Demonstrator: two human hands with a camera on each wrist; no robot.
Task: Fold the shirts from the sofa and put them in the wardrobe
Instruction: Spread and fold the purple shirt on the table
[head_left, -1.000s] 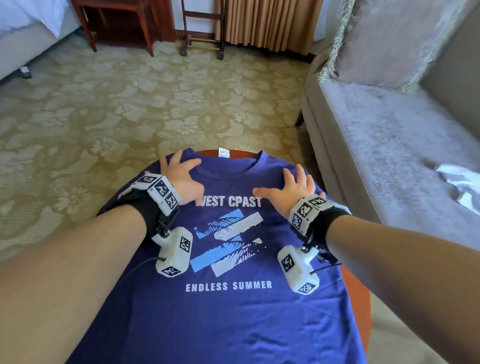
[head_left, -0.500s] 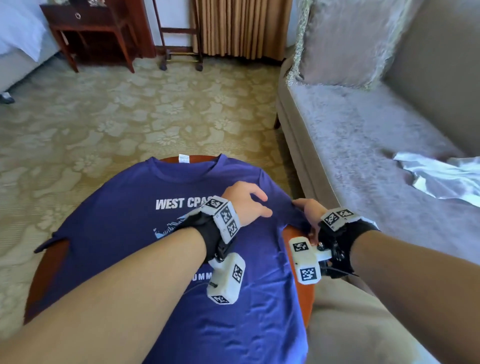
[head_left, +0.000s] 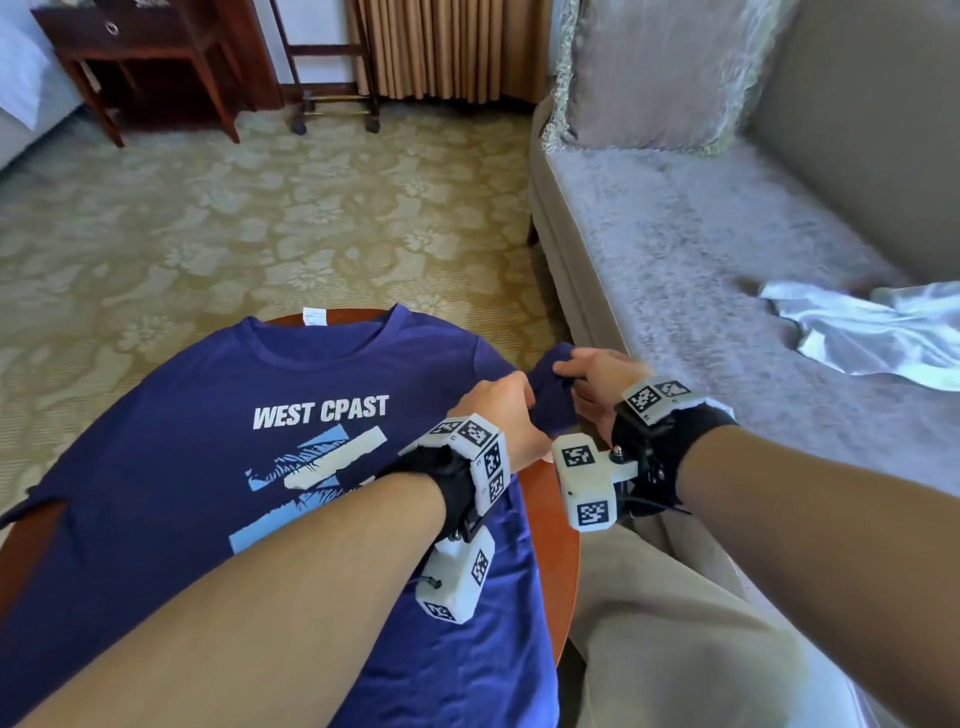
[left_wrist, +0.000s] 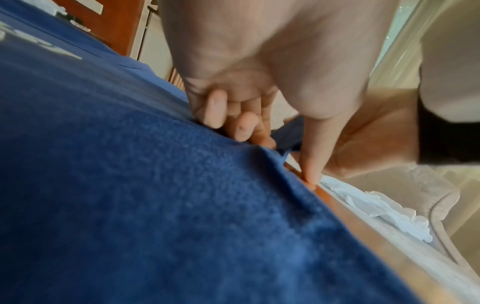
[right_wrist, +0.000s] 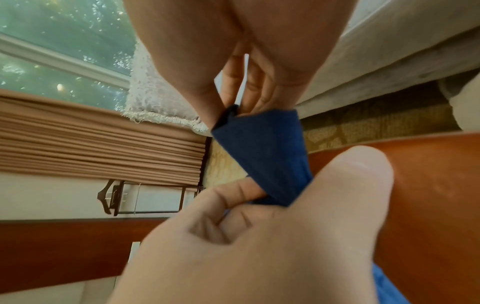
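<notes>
The blue shirt (head_left: 218, 467) lies front up on the round wooden bench (head_left: 550, 525), its right sleeve (head_left: 553, 395) lifted off the edge. The right hand (head_left: 597, 384) pinches the sleeve's end; the left hand (head_left: 506, 415), its grip curled on the fabric, holds the sleeve at the shoulder. A white shirt (head_left: 872, 332) lies crumpled on the sofa (head_left: 701, 249) beside the bench.
</notes>
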